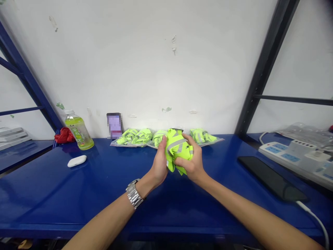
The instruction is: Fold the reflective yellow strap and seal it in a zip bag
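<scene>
Both hands are clamped around a bunched-up neon yellow safety vest [177, 147] with grey reflective strips, held just above the blue shelf top [78, 194] about mid-scene. Left hand [159, 165], the one with the metal wristwatch [134, 193], is pressing its palm and fingers against the left side of the bundle, while the right hand [191, 160] wraps over the right and near side with its fingers curled into the fabric, so neither hand is spread, they're squeezing the vest between them. Looks to me like the person is mid-fold, compacting it into a tight wad. Right behind it, along the far wall, sits a row of bagged vests [142, 137] in clear plastic, already packed by the look of them. So my guess is the next move calls for keeping the bundle squeezed small with one hand so the other can get a bag open; I can't spot a loose empty bag though. Off to the left there's a green drink bottle [78, 130] and a white earbud case [76, 160], and on the right a black phone [270, 178] on a cable plus a power strip [293, 156].
</scene>
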`<state>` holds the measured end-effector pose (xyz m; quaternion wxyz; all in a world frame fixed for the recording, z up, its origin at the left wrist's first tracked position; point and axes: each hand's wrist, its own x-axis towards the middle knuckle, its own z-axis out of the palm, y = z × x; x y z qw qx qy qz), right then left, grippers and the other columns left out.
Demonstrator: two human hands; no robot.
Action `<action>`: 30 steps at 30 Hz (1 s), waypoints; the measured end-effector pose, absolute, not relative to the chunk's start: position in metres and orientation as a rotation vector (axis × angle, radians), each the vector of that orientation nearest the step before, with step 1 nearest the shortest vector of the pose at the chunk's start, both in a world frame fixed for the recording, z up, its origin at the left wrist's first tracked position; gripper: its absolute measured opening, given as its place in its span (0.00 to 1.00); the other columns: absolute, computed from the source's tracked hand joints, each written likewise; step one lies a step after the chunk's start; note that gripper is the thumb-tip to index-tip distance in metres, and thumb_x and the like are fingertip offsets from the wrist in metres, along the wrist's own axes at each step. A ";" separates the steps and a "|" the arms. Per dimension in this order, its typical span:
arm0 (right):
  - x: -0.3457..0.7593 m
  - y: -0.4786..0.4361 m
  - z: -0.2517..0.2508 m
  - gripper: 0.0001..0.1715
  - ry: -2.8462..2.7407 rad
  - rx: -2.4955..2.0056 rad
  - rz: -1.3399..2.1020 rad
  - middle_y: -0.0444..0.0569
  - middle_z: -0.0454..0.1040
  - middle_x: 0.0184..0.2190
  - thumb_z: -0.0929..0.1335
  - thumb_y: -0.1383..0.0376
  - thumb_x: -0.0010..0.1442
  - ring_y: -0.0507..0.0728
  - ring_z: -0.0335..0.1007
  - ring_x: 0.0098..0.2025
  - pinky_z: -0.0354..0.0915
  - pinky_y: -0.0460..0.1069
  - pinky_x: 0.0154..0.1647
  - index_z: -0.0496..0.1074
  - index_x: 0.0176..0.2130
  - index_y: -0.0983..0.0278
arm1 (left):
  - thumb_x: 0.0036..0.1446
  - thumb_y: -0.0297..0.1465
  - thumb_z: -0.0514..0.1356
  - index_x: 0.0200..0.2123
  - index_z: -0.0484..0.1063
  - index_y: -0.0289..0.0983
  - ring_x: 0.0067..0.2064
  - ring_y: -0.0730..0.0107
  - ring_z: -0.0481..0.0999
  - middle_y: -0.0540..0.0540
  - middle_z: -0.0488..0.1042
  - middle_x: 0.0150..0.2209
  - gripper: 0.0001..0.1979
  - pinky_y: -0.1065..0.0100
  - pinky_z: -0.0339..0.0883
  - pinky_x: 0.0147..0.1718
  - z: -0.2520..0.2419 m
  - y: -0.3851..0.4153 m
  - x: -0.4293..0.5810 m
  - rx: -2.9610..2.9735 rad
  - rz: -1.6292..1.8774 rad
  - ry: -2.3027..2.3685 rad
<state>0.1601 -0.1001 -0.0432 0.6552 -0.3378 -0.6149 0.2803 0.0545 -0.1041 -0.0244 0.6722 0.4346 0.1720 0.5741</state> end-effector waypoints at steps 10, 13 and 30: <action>0.150 -0.097 -0.049 0.44 -1.445 -0.683 0.684 0.56 0.68 0.52 0.75 0.54 0.47 0.63 0.69 0.51 0.67 0.57 0.52 0.55 0.56 0.60 | 0.63 0.50 0.49 0.48 0.73 0.35 0.52 0.60 0.74 0.43 0.77 0.46 0.27 0.64 0.64 0.55 -0.035 -0.088 0.066 0.842 1.305 0.314; 0.150 -0.098 -0.049 0.43 -1.435 -0.762 0.632 0.55 0.70 0.49 0.75 0.54 0.46 0.62 0.70 0.50 0.68 0.56 0.51 0.57 0.55 0.61 | 0.62 0.53 0.47 0.49 0.73 0.35 0.53 0.58 0.74 0.42 0.77 0.47 0.30 0.61 0.63 0.57 -0.036 -0.086 0.060 0.837 1.234 0.331; 0.155 -0.094 -0.053 0.40 -1.449 -0.721 0.794 0.50 0.71 0.44 0.73 0.63 0.45 0.58 0.72 0.41 0.69 0.51 0.41 0.55 0.54 0.60 | 0.62 0.51 0.49 0.54 0.68 0.35 0.47 0.60 0.77 0.41 0.77 0.46 0.29 0.62 0.68 0.52 -0.041 -0.085 0.063 0.731 1.347 0.453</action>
